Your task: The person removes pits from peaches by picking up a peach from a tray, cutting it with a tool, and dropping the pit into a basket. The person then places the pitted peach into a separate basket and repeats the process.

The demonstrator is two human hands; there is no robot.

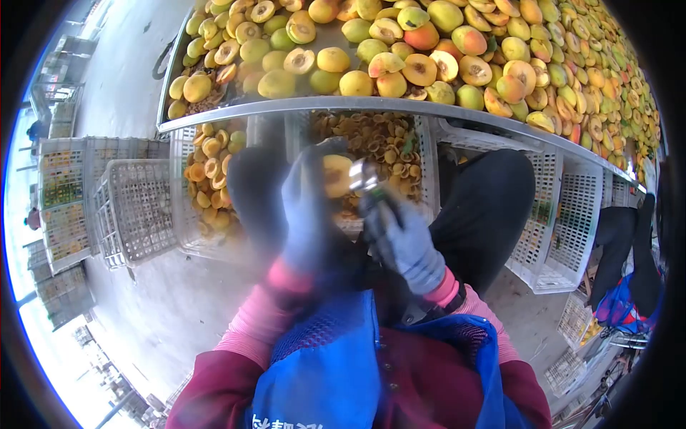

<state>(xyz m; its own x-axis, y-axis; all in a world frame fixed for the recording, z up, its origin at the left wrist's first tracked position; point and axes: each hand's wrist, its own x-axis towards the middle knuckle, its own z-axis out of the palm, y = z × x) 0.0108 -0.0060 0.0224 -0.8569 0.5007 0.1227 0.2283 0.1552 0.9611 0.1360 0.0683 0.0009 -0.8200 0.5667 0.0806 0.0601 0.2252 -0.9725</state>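
A wide head-worn view looks forward and down, close over the left hand (303, 204) and right hand (407, 239), table (279, 106) at top.

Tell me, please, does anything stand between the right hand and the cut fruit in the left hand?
Only the tool that the right hand holds; its shiny metal head is at the edge of the cut fruit in the left hand. Nothing else visible stands between them. Whether tool and fruit touch, I cannot tell.

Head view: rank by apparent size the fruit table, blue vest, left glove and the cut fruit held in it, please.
1. Fruit table
2. Blue vest
3. Left glove, blurred
4. Cut fruit
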